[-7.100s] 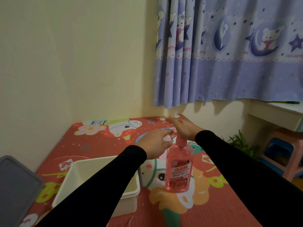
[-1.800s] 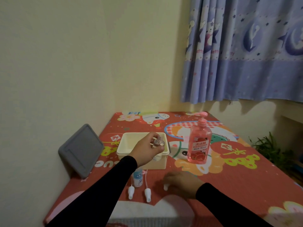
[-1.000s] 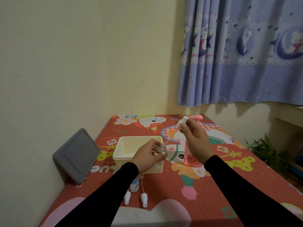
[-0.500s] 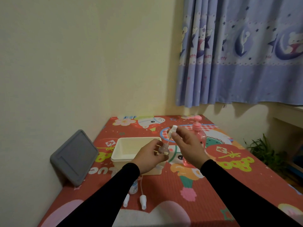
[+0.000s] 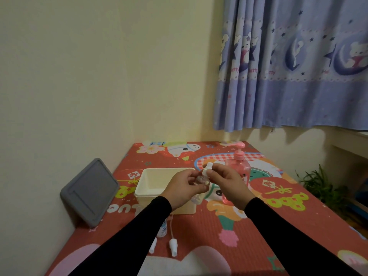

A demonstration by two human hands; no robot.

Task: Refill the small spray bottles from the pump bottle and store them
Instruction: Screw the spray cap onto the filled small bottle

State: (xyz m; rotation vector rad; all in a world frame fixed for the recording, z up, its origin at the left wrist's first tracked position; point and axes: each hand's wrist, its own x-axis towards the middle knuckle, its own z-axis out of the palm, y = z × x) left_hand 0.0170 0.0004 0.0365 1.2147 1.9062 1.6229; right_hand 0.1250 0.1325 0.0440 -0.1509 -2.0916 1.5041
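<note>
My left hand (image 5: 182,189) grips a small clear spray bottle (image 5: 199,180) in front of the cream box (image 5: 148,188). My right hand (image 5: 227,183) pinches its white spray head (image 5: 207,169), which sits at the bottle's neck. The pink pump bottle (image 5: 240,166) stands upright just behind my right hand, partly hidden by it. Near the mat's front, two loose white spray heads (image 5: 172,247) lie beside another small bottle (image 5: 162,230), which my left sleeve partly covers.
A grey lid (image 5: 89,191) leans against the left wall. The red patterned mat (image 5: 278,226) covers the surface. A green plant (image 5: 320,186) stands off the mat's right edge, under the blue curtain (image 5: 288,62).
My right hand picked a spray head off the mat, raised it over the small bottle and lowered it to the bottle's neck. The left hand kept holding the bottle.
</note>
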